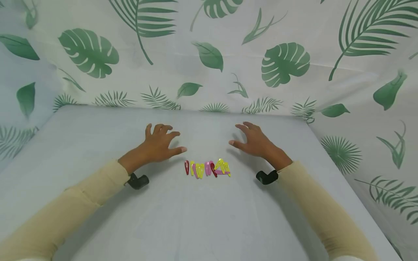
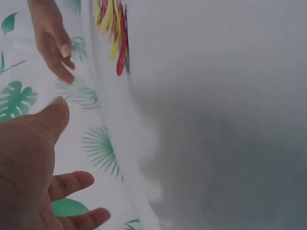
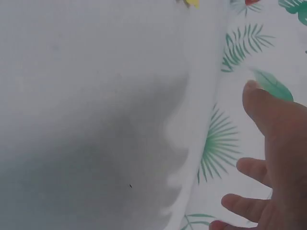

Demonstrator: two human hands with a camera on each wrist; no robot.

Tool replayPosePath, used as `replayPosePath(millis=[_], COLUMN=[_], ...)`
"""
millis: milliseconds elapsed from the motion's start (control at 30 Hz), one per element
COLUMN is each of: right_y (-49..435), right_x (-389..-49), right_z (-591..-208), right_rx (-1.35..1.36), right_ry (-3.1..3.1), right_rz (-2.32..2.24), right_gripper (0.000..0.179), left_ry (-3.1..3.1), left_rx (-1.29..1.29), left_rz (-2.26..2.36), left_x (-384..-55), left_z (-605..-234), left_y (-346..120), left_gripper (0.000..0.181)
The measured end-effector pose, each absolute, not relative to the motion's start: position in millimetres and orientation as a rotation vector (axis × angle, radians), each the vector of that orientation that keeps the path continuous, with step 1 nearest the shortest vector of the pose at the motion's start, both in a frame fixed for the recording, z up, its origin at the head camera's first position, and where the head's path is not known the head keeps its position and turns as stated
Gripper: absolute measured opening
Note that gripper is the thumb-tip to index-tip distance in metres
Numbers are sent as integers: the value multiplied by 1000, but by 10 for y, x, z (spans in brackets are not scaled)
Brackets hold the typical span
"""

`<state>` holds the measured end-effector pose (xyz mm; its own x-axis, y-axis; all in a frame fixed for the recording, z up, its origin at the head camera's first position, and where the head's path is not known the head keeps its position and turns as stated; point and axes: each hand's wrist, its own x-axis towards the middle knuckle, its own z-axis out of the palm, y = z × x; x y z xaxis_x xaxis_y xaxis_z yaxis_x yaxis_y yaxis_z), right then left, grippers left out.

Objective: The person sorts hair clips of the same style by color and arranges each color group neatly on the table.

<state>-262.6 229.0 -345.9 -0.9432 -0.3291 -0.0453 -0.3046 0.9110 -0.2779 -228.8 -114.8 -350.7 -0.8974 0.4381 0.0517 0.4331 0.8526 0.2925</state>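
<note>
Several snap hair clips in red, yellow and pink lie in a short row at the middle of the table, among them a red clip (image 1: 187,167) at the left end and a pink clip (image 1: 223,172) lying crosswise at the right. My left hand (image 1: 160,145) hovers behind and left of the row, fingers spread and holding nothing. On the other side, my right hand (image 1: 256,142) is held over the table with its fingers loosely extended, also holding nothing. The left wrist view shows the red clip (image 2: 122,60) nearest; a bit of yellow clip (image 3: 193,3) shows at the top of the right wrist view.
A pale cloth covers the table (image 1: 209,224). Behind it and at the sides hangs a white curtain (image 1: 235,40) printed with green leaves. Black wrist-worn devices (image 1: 138,182) sit under both beige sleeves (image 1: 310,195).
</note>
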Motion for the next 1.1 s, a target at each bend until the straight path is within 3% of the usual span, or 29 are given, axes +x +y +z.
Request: replayPosePath(millis=[200,367,767,1100], right_y=[2241,2201,2110,1985], right_x=[-2544,-2456,-2302,-2164], right_z=[-3533,-3563,-3686,-3699], right_rx=[-562,-563,-591,-504], right_ry=[3036,2992,2799,2696], right_rz=[-590,-806,-1133,-1158], right_gripper=[60,52,28,24], left_ry=[2971,2905,2690,2626], left_rx=[812,829,932,1015], left_rz=[735,906,1087,1121], left_x=[-2224,-2170,-2102,-2049], left_z=[-3522,-3558,-3729,-3767], left_y=[-1055,-1002,-911,-885], left_gripper=[53,46,43,44])
